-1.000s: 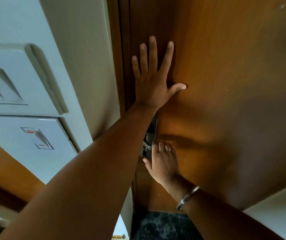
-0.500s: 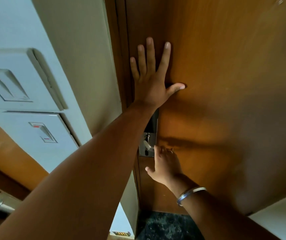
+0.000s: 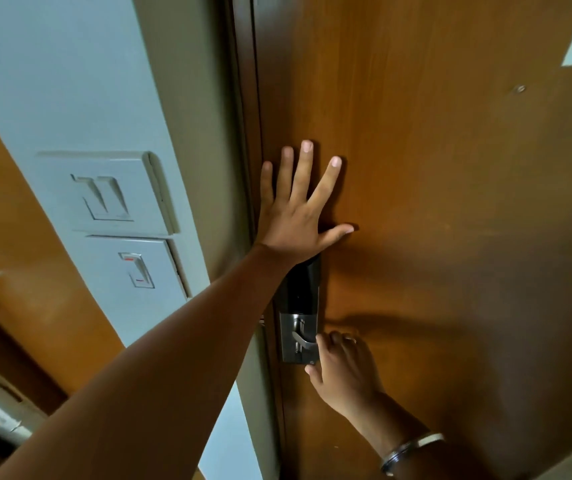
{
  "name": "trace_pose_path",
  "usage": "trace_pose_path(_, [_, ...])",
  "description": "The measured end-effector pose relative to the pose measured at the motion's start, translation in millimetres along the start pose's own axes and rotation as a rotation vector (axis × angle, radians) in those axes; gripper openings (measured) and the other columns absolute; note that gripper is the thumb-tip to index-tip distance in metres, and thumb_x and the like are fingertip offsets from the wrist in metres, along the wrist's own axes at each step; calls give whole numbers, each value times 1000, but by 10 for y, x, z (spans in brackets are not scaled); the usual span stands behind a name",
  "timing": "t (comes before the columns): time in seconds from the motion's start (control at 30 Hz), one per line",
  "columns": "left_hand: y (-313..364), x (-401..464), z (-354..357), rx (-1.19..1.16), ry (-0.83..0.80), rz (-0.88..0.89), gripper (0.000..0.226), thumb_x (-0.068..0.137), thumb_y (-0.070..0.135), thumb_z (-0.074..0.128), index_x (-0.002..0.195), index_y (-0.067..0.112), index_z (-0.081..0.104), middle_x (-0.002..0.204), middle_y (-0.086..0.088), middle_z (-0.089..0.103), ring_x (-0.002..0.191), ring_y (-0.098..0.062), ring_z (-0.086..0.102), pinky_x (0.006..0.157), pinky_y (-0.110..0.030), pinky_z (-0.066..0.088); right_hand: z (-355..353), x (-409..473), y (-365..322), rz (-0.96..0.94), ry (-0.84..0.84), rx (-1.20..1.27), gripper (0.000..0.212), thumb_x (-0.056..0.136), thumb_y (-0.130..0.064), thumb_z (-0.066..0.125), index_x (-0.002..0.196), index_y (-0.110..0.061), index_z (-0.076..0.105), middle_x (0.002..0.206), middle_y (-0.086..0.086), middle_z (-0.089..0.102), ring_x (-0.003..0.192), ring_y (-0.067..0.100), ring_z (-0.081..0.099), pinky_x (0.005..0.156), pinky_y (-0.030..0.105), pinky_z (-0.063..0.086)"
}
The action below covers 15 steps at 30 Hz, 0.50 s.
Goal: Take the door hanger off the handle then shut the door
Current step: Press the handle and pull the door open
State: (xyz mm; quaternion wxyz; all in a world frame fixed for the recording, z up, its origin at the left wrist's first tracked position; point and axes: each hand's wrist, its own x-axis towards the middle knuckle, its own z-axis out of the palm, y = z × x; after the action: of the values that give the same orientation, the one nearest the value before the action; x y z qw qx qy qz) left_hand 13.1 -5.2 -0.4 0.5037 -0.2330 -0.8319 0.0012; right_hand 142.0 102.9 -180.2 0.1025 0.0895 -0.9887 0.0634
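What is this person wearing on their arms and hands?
Both forearms are bare, with no sleeves in view. The right hand has a thin ring on one finger and a silver metal bangle at the wrist. The left hand wears nothing that shows.

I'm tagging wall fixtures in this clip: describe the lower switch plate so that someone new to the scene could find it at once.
Start at the wooden door under the flat left hand, then go left past the frame to the pale wall. Two white switch plates are stacked there; take the lower switch plate. It has a single rocker with red marks, while the upper switch plate has two plain rockers.
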Motion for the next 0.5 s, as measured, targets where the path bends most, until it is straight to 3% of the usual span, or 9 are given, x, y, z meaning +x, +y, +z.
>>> trace_pose_path(0.17, [106,-146,-330,1,8,0,95,83,82,41,155,22,24,160,-20,19,147,-41,9,117,-56,-5,-108,-303,-54,9,55,70,43,98,-53,47,124,-21,59,120,-3,66,113,17,60,102,31,42])
trace_pose_path(0.33, [200,-400,-726,-34,-19,30,87,87,69,46,156,23,21,161,-17,16,148,-37,7,118,-53,-4,-210,-665,-223,88,157,63,45,97,-58,37,92,-23,66,88,-8,68,82,9,61,82,30,51])
trace_pose_path(0.43, [124,-685,-984,-72,4,138,81,89,54,52,156,22,19,162,-17,14,149,-35,6,119,-51,-6,-278,-944,-406,171,244,39,51,96,-61,29,75,-27,61,69,-12,62,65,5,57,71,31,54])
trace_pose_path(0.5, [16,-880,-1165,-144,80,230,77,91,52,51,156,22,21,161,-17,17,149,-34,8,119,-53,-2,-302,-1138,-527,245,302,48,48,95,-60,32,78,-26,61,72,-9,66,67,8,62,69,31,54])
